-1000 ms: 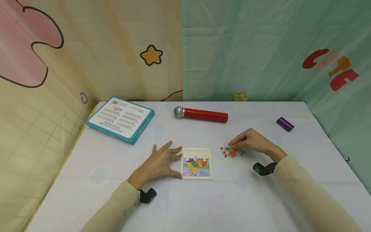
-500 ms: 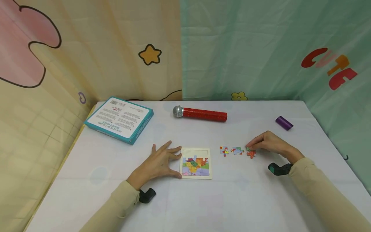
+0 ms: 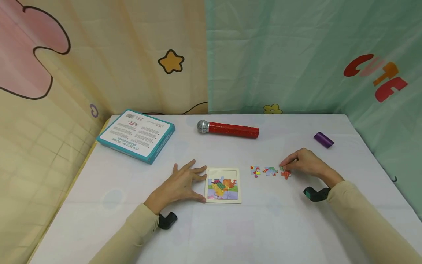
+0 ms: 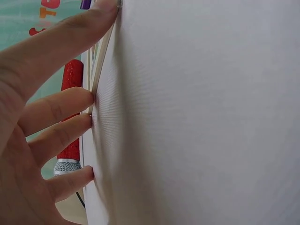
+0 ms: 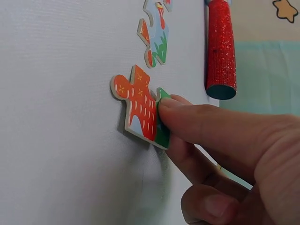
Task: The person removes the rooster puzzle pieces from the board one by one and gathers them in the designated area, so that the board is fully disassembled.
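My left hand (image 3: pixel 178 189) has its fingers spread, and the fingertips and thumb touch the left edge of a small square puzzle board (image 3: pixel 239 187). Its lower part is filled with pieces forming a bird picture; a pale strip shows along the top. My right hand (image 3: pixel 308 163) pinches a red and green puzzle piece (image 5: pixel 140 105) by its green side, and in the right wrist view the piece looks slightly tilted off the cloth. Left of it lie a blue and green puzzle piece (image 3: pixel 270 171) and another with a yellow and red figure, the leftmost puzzle piece (image 3: pixel 255 171).
A red toy microphone (image 3: pixel 230 129) lies behind the board. At the back left is a flat teal and white box (image 3: pixel 136 135), and a purple cylinder (image 3: pixel 324 140) lies at the back right. A white cloth (image 3: pixel 230 234) covers the table, with printed curtains (image 3: pixel 263 55) behind.
My right hand has moved right with the red and green piece, from over the other pieces to the right end of the row. My left hand stays at the board.
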{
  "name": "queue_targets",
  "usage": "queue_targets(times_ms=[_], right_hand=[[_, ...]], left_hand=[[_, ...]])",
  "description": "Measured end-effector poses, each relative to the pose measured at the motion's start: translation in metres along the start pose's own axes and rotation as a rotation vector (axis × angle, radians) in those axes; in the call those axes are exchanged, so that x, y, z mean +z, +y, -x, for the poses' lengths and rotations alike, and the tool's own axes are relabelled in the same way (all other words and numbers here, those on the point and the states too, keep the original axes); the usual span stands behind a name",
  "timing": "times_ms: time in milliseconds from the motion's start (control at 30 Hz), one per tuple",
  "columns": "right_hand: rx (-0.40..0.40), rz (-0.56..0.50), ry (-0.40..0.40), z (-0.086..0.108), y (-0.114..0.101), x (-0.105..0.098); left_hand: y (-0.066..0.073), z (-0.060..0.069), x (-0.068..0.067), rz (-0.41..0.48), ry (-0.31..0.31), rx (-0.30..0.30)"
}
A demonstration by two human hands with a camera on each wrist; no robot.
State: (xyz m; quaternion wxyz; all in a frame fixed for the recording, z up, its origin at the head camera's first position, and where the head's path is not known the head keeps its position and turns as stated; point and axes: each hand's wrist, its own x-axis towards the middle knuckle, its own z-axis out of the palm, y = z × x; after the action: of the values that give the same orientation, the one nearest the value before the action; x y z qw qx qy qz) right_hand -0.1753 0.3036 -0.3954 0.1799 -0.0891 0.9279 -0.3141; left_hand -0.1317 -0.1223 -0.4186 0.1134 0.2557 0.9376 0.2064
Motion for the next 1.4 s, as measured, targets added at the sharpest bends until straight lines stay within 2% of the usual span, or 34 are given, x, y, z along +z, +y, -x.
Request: queue_targets(times_ms=[367,1033,1233,1400], right_hand=[[0.009,0.051,0.041,0.001,-0.003,0.005],[-0.010,0.055,0.078,0.001,-0.001,0.005],[-0.001,0.033,0.125,0.002,-0.008,0.005],[-0.061,0.022,0.136,-0.004,-0.025,0.016]], left_hand=[[0.001,0.000,-0.001,0.003,-0.002,-0.005],[0.001,0.001,0.001,0.018,0.026,0.010],[0.001,0.001,0.001,0.016,0.017,0.002],[0.001,0.001,0.001,0.013,0.018,-0.003]])
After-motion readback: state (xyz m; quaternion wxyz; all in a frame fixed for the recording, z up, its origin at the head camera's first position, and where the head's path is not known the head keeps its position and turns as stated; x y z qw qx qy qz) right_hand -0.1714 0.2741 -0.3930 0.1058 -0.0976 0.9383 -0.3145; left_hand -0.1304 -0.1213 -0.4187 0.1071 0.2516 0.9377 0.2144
